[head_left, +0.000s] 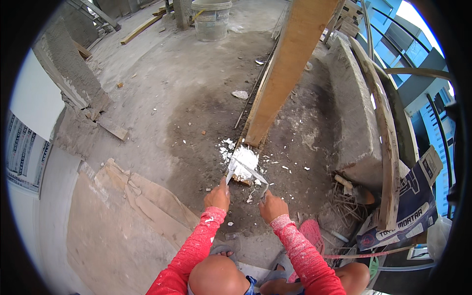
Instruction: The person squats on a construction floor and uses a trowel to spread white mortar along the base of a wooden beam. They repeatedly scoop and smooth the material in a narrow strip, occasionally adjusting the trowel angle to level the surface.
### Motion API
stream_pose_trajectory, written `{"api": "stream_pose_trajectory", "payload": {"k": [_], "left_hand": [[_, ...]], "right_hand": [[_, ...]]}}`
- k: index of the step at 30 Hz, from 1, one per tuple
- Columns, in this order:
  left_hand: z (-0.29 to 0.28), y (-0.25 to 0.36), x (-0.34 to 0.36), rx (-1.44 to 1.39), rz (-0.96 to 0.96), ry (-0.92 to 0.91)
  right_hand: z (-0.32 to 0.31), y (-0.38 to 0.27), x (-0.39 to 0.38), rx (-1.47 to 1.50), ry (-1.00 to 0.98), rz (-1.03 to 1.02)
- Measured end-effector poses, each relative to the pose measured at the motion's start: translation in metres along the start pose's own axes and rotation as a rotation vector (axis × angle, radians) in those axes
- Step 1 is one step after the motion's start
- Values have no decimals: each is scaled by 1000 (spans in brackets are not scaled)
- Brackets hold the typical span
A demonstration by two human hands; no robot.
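My right hand (273, 205) is closed round the handle of a trowel (254, 173). Its thin blade reaches left across a mound of white plaster (246, 160). In my closed left hand (217, 197) is a putty knife (230, 174), its narrow blade smeared white at the mound's left edge. The two blades come close together over the mound; whether they touch I cannot tell. Beneath the plaster lies a wooden board (241, 181), mostly covered. White crumbs (227, 144) are scattered round it on the dirty floor. Both handles are largely hidden by my fingers.
A wooden post (285, 73) rises just beyond the mound. To the right are a concrete block (355, 118), a long plank (388, 162) and a blue-and-white mortar bag (398, 211). Flattened cardboard (142, 206) lies at left. A white bucket (211, 22) stands far off.
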State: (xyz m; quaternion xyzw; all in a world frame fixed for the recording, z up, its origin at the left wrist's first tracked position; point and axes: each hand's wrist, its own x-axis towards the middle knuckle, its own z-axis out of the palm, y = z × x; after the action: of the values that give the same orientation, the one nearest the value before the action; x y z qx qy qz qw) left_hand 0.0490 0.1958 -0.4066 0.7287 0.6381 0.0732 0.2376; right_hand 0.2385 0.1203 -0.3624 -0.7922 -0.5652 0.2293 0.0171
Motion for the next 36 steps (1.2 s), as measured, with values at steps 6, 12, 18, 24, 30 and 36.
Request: {"api": "stream_pose_trajectory", "payload": {"k": [6,12,18,24,30,36], "left_hand": [[-3,0,3,14,22,31],[-10,1,2,-2,-24,-31],[-11,-4,1,19,44,-33],[-9,-5,2,24,28,-26],[-20,-1,8,63,64,-27],[-20,0,5,69,73,-84]], "right_hand": [[25,-15,12,-62,-19,4],[9,-49,56,6,-90,105],[-13,-30,28,-39,-77,10],[9,-36,16,-43,-82,-88],[7,-29,30,-149,-30,-103],[-6,-14,29,-227,-44,-94]]}}
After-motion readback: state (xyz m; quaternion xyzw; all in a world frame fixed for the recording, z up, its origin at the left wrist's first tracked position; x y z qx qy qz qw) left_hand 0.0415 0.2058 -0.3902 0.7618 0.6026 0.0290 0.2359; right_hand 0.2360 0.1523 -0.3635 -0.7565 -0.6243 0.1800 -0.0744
